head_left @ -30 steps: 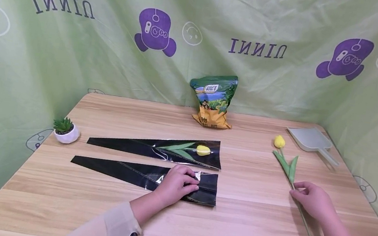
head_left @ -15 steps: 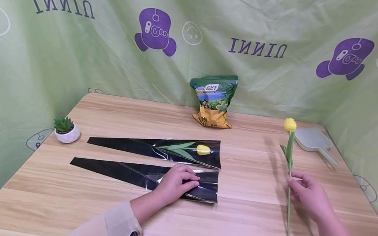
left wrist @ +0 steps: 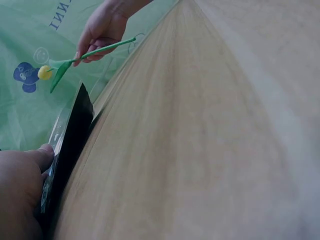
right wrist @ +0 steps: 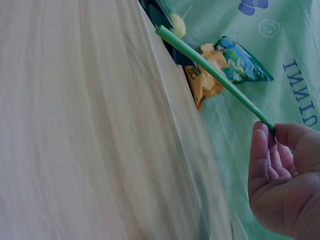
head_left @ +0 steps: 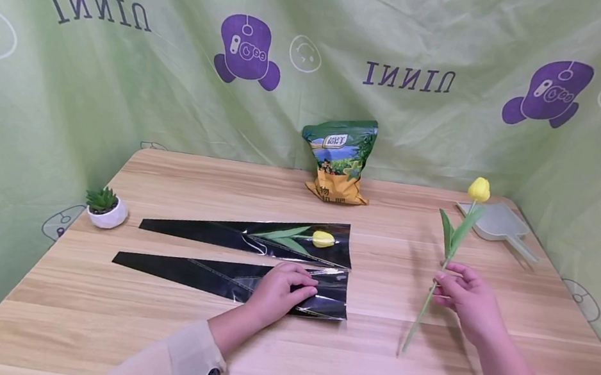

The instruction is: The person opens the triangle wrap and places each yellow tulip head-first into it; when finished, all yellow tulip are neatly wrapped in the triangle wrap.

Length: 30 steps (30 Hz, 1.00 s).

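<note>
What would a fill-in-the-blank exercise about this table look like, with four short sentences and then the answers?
1. The right hand holds the tulip by its ____.
2. The left hand is on the nearer black wrapper, and the bloom showing in the farther black wrapper is coloured ____.
3. The small succulent sits in a pot coloured ____.
4. In the head view, the dustpan lies to the ____ of the printed bag.

Missing words: stem; yellow; white; right.

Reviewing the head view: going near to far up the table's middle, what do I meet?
Nearer black wrapper with the left hand on it → farther black wrapper holding a yellow tulip → colourful bag → green curtain.
</note>
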Available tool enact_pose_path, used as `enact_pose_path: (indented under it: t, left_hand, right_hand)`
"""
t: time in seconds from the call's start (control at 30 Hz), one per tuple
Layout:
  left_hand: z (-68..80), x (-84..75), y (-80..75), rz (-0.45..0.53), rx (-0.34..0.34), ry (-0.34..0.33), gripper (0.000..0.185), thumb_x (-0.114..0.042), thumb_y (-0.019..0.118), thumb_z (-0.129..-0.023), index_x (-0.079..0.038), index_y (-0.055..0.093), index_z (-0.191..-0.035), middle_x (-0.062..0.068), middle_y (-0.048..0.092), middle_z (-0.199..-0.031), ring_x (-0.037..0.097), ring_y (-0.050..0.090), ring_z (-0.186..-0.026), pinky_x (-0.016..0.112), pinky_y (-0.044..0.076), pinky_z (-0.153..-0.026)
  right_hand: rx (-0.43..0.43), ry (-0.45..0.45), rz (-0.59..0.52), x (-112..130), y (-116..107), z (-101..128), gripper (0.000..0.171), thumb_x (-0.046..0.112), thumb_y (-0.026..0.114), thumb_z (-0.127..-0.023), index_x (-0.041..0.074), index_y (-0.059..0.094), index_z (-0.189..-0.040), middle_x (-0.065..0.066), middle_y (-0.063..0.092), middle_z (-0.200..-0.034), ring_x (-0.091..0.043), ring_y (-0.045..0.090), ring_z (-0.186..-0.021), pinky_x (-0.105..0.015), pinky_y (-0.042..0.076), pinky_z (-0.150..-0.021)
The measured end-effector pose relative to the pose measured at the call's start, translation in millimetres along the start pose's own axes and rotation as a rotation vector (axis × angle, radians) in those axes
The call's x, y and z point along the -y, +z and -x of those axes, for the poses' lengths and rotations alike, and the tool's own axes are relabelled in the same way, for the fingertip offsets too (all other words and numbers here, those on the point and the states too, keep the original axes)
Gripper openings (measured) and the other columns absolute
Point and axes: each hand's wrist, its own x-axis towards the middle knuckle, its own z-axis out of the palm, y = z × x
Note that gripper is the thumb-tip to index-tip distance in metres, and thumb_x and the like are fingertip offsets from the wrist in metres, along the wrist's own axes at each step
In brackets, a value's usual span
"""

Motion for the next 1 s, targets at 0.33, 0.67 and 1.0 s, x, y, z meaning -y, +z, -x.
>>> enact_pose_path:
  t: [0.33,0.67,1.0]
  left_hand:
    - [-0.3,-2.0,3.9,0.019,-0.014,0.011,0.014,-0.019,0.073,-0.087,-0.012,0.079,-0.097,0.002,0.072,-0.101,0.02,0.064,-0.101,0.034,0.051,-0.093]
    - [-0.9,-3.0,4.7,0.026,-0.028,0.016,0.014,-0.018,0.073,-0.087,-0.011,0.079,-0.097,0.002,0.073,-0.101,0.019,0.064,-0.101,0.034,0.051,-0.094]
    - [-1.4,-3.4,5.6,0.016,-0.029,0.035,0.015,-0.019,0.073,-0.087,-0.012,0.079,-0.098,0.002,0.073,-0.102,0.02,0.065,-0.102,0.034,0.051,-0.093]
  right_hand:
    - [-0.102,-0.016,-0.127,-7,36,-4,0.016,0.005,0.058,-0.097,0.012,0.045,-0.106,0.012,0.073,-0.083,-0.002,0.068,-0.072,-0.017,0.058,-0.068]
    - [-0.271,-0.006,-0.241,-11,63,-5,0.019,0.004,0.058,-0.096,0.009,0.041,-0.104,0.01,0.074,-0.079,-0.003,0.07,-0.069,-0.017,0.058,-0.066]
    - [-0.313,0.053,-0.274,-19,96,1,0.017,0.002,0.056,-0.097,0.009,0.041,-0.101,0.011,0.073,-0.076,-0.003,0.069,-0.07,-0.018,0.059,-0.07]
